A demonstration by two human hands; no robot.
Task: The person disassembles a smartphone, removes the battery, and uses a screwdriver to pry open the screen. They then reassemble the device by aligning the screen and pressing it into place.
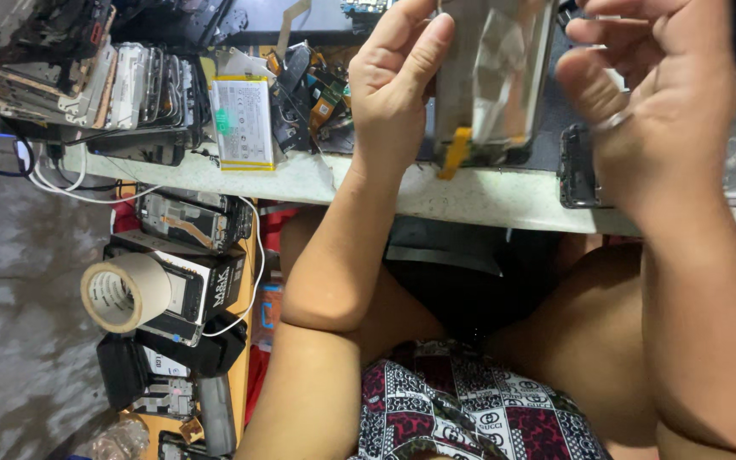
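Two hands, left hand (pixel 398 81) gripping phone panel (pixel 491 77)

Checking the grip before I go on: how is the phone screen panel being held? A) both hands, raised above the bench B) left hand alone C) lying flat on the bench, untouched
A: the left hand and right hand flank the phone screen panel, fingers on its edges, above the bench.

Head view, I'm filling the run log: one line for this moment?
left hand: holds phone panel | right hand: at panel's other edge | below: workbench
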